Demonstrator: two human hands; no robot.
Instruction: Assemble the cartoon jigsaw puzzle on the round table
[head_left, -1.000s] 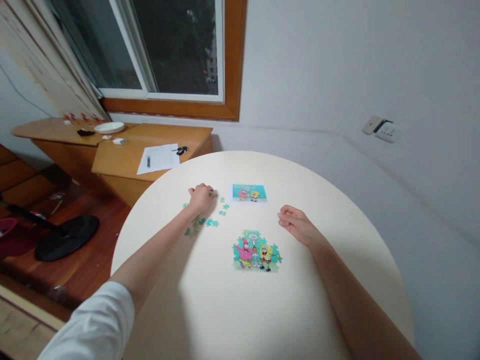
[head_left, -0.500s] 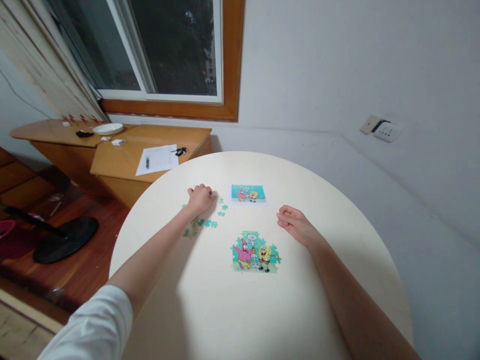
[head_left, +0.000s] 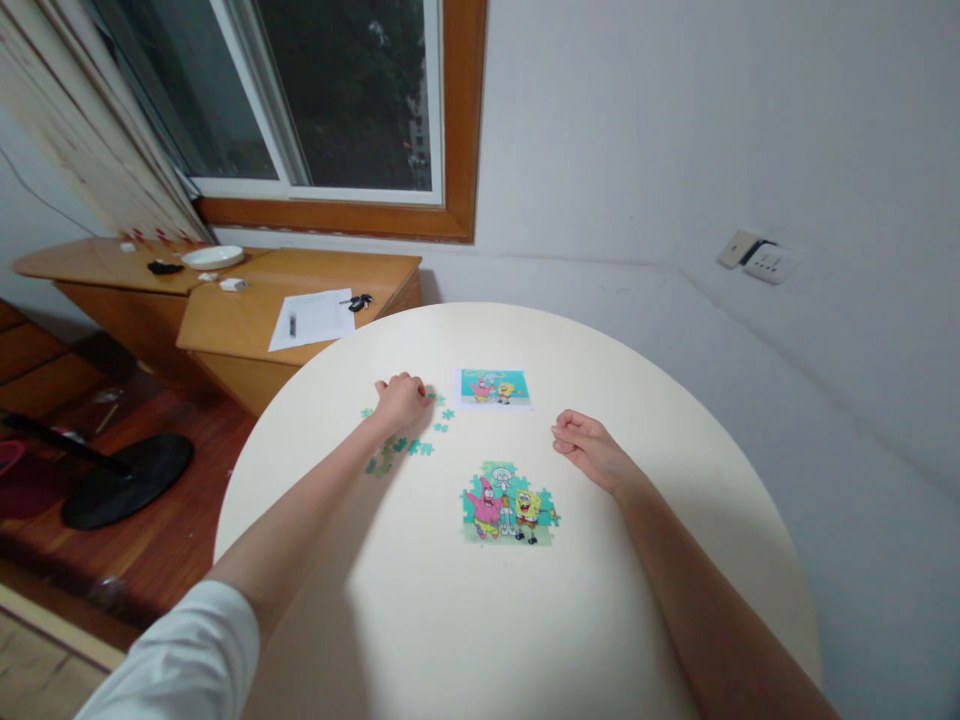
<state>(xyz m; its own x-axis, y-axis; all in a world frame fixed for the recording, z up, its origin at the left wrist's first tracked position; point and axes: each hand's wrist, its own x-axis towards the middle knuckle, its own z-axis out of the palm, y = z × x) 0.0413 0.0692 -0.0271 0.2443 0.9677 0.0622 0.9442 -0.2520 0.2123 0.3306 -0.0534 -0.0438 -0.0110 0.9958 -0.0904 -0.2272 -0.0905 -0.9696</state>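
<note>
I judge the puzzle pieces (head_left: 426,449) light, stiff, best edge-pinched; left hand (head_left: 401,402) and right hand (head_left: 590,446) curl, but I can't tell whether either grips anything.

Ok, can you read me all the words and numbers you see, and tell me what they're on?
None can be read.
Picture card: marks along its top may be letters, too blurred to read.
Paper on the desk: faint print, too small to read.
Joined puzzle: no words that I can see.
</note>
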